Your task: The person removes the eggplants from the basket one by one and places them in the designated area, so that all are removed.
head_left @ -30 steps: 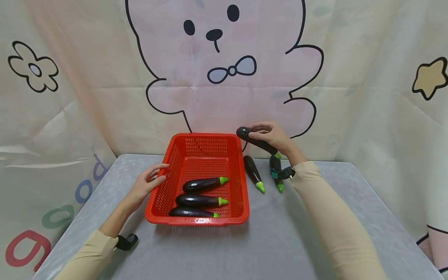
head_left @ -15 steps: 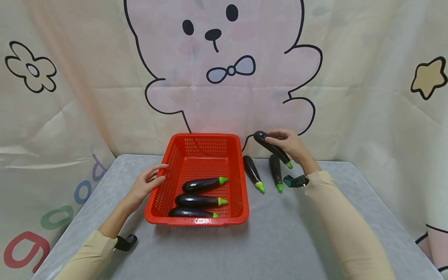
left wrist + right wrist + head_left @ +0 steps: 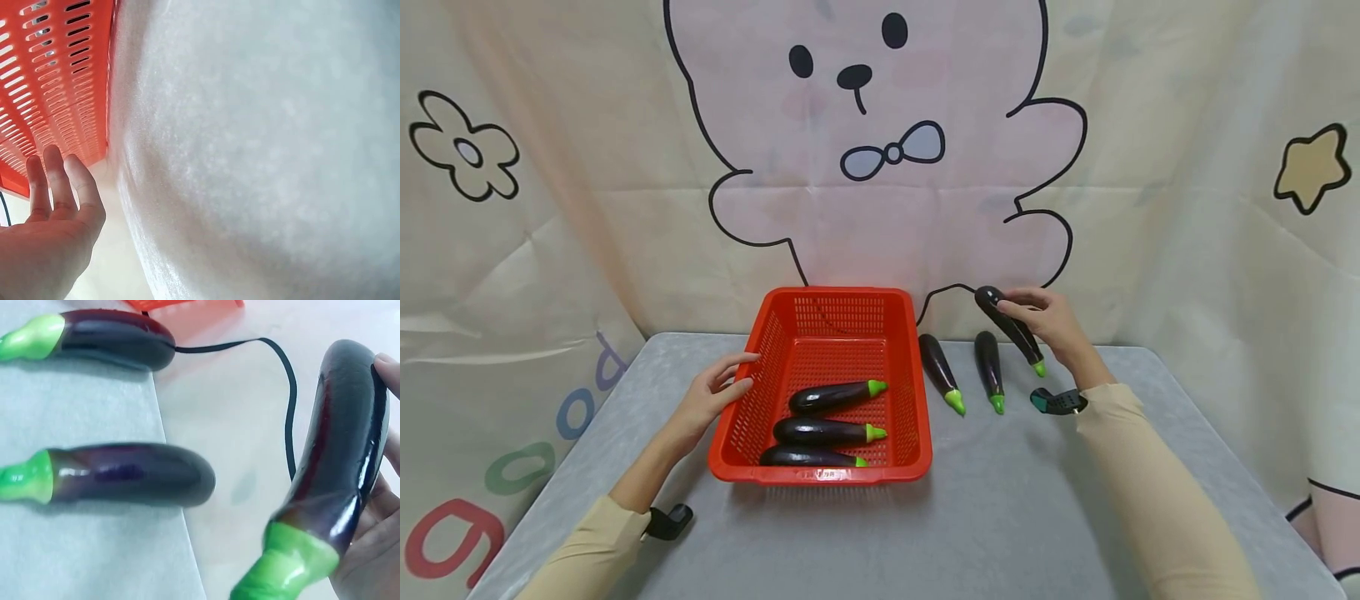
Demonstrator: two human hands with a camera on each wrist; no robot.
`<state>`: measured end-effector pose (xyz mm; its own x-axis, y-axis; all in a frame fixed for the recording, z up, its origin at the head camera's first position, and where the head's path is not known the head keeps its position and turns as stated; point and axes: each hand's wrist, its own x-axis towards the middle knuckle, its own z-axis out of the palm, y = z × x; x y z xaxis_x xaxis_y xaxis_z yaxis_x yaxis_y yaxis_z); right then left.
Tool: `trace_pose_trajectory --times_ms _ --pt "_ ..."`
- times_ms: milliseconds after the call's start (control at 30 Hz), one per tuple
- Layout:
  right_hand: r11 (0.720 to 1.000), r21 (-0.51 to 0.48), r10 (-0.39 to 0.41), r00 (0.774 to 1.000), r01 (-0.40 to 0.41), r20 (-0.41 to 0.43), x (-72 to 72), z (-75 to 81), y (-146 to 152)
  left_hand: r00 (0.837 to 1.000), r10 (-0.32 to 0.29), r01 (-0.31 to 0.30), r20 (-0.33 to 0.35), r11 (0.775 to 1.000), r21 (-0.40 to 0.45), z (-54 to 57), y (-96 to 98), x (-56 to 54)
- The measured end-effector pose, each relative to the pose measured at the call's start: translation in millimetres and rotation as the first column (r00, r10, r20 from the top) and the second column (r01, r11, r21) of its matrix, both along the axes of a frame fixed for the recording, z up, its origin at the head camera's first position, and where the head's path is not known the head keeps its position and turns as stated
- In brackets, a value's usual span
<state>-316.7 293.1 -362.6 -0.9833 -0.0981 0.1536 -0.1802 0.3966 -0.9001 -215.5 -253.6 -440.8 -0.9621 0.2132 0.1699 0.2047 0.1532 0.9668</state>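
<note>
In the head view my right hand (image 3: 1054,321) pinches a dark purple eggplant (image 3: 1009,327) with a green stem end. It hangs tilted near the table's back edge, round end up, and the right wrist view shows this eggplant (image 3: 340,431) close up against the fingers. Two more eggplants lie to its left, the nearer one (image 3: 988,363) and another (image 3: 936,364) beside the basket. My left hand (image 3: 715,392) rests with relaxed fingers at the left side of a red plastic basket (image 3: 922,417). In the left wrist view its fingers (image 3: 59,181) reach up to the slotted wall.
Inside the basket several eggplants lie crosswise near the front: a back one (image 3: 829,397), a middle one (image 3: 820,431) and a front one (image 3: 805,455). The grey table (image 3: 1000,517) ends at a printed cloth backdrop (image 3: 880,225) behind the basket.
My right hand has moved right and slightly down with the eggplant, away from the basket's back right corner and past the two loose eggplants. The left hand and basket stay put.
</note>
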Motion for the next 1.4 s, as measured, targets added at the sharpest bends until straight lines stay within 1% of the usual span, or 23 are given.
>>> trace_pose_trajectory --times_ms 233,467,600,767,867,1133,1300,1400 --pt "0.998 -0.060 -0.012 0.998 0.016 0.060 7.7 -8.9 17 1.000 -0.004 0.004 -0.001 1.000 -0.004 -0.6 -1.3 -0.6" --pt "0.999 -0.042 -0.028 0.992 0.034 0.126 11.9 -20.6 36 1.000 -0.005 0.005 0.004 1.000 0.004 -1.1 -1.5 -1.5" --pt "0.998 -0.053 -0.023 0.983 0.033 0.181 13.7 -26.4 45 1.000 -0.009 0.008 0.004 1.000 0.010 -1.7 -2.0 -2.4" --pt "0.999 -0.035 -0.016 0.974 0.025 0.228 17.9 -31.7 51 1.000 -0.008 0.008 -0.004 1.000 0.007 -2.6 -2.3 -2.2" --pt "0.999 -0.042 -0.009 0.972 0.019 0.235 20.1 -34.7 53 1.000 -0.005 0.005 -0.003 1.000 0.006 -2.6 -1.7 -2.3" --pt "0.998 -0.048 -0.030 0.970 0.043 0.241 22.7 -39.9 59 1.000 -0.002 0.002 0.005 1.000 0.004 -0.2 -0.7 -0.8" --pt "0.995 -0.084 -0.022 0.971 0.044 0.237 21.4 -47.4 64 1.000 -0.001 0.001 0.004 1.000 0.005 -0.1 -0.6 -1.4" --pt "0.995 -0.078 -0.034 0.971 0.054 0.235 21.0 -51.2 64 1.000 -0.002 0.002 -0.001 1.000 0.008 -0.9 -1.0 -1.1"
